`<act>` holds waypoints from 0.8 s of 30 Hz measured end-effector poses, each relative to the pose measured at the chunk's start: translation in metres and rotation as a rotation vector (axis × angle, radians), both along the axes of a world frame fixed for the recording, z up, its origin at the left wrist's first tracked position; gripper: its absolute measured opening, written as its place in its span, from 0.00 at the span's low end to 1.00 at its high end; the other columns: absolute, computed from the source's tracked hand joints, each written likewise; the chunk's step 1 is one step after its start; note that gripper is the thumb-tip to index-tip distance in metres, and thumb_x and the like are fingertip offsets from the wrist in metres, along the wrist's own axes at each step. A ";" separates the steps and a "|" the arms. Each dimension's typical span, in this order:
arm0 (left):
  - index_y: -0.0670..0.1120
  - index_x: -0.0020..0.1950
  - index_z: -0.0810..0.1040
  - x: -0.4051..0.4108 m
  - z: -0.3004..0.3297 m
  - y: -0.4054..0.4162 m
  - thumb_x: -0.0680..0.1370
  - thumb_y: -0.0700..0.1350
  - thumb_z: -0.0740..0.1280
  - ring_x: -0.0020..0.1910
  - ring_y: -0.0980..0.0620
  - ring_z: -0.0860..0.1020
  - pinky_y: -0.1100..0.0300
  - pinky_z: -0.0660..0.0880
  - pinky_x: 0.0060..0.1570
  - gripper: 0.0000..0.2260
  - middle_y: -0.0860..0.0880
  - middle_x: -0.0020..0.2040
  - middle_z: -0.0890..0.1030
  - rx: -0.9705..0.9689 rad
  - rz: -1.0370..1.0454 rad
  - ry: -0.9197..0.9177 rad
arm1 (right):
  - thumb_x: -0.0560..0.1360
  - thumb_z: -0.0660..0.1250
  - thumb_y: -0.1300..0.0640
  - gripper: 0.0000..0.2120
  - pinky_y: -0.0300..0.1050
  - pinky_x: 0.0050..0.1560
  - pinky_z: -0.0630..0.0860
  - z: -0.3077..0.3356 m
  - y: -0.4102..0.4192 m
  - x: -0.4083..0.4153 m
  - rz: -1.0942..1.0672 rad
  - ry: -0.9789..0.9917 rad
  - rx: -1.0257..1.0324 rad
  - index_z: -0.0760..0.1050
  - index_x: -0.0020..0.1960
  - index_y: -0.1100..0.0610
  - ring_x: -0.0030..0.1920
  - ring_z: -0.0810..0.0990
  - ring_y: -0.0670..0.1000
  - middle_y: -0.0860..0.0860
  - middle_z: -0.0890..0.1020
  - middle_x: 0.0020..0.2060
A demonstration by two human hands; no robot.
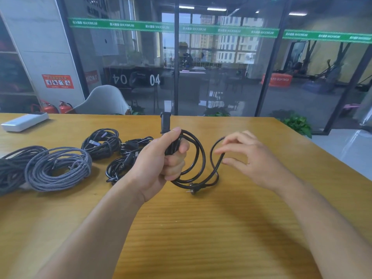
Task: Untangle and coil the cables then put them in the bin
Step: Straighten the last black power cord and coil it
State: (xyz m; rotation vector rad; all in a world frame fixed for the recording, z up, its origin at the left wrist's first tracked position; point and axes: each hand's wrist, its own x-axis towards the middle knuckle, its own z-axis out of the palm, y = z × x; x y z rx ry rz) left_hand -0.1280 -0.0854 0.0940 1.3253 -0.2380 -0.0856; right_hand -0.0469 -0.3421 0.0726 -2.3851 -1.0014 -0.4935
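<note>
Wooden table (181, 228), left hand (161, 158) gripping black cable (201, 158) loops, right hand (247, 156) pinching its loose bend.

A wooden table (201, 228) stood before a glass partition (221, 77) framed in black, crossed by a green banner strip (173, 27). A grey chair (104, 101) sat beyond the table. Two red fire extinguishers (56, 107) stood by the white wall (40, 47). Ceiling lights (216, 9) were lit; potted plants (298, 123) lined the glass.
</note>
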 end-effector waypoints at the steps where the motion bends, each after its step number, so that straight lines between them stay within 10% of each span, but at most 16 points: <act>1: 0.47 0.36 0.73 0.000 0.001 0.001 0.86 0.54 0.56 0.24 0.54 0.54 0.62 0.56 0.24 0.21 0.54 0.27 0.56 -0.024 -0.010 0.006 | 0.78 0.72 0.49 0.08 0.39 0.66 0.67 -0.001 0.000 0.002 -0.006 0.001 -0.036 0.84 0.57 0.42 0.63 0.72 0.43 0.36 0.79 0.53; 7: 0.48 0.35 0.72 0.001 0.003 0.008 0.83 0.56 0.58 0.20 0.58 0.55 0.63 0.54 0.21 0.20 0.57 0.24 0.59 -0.128 -0.231 0.009 | 0.75 0.74 0.40 0.17 0.44 0.38 0.67 0.000 -0.008 0.002 -0.065 0.461 0.039 0.80 0.35 0.51 0.31 0.71 0.45 0.43 0.75 0.28; 12: 0.47 0.38 0.75 -0.002 -0.008 -0.015 0.84 0.57 0.59 0.22 0.57 0.56 0.62 0.53 0.23 0.21 0.55 0.25 0.60 0.193 -0.414 0.091 | 0.69 0.77 0.35 0.23 0.41 0.30 0.64 -0.002 0.015 -0.004 -0.290 0.200 0.180 0.76 0.30 0.51 0.26 0.68 0.44 0.45 0.74 0.23; 18: 0.42 0.47 0.76 0.004 -0.020 -0.026 0.86 0.57 0.57 0.27 0.53 0.55 0.58 0.53 0.30 0.21 0.51 0.29 0.59 0.365 -0.139 0.076 | 0.77 0.76 0.51 0.14 0.46 0.33 0.68 0.006 0.039 -0.031 -0.112 0.264 0.524 0.79 0.37 0.55 0.30 0.68 0.46 0.45 0.72 0.26; 24: 0.47 0.41 0.78 0.006 -0.026 -0.028 0.85 0.63 0.56 0.30 0.51 0.56 0.52 0.53 0.36 0.25 0.48 0.32 0.57 0.249 0.013 0.003 | 0.86 0.60 0.50 0.10 0.50 0.36 0.77 0.009 0.047 -0.054 0.142 0.282 0.316 0.80 0.55 0.50 0.33 0.77 0.48 0.49 0.79 0.34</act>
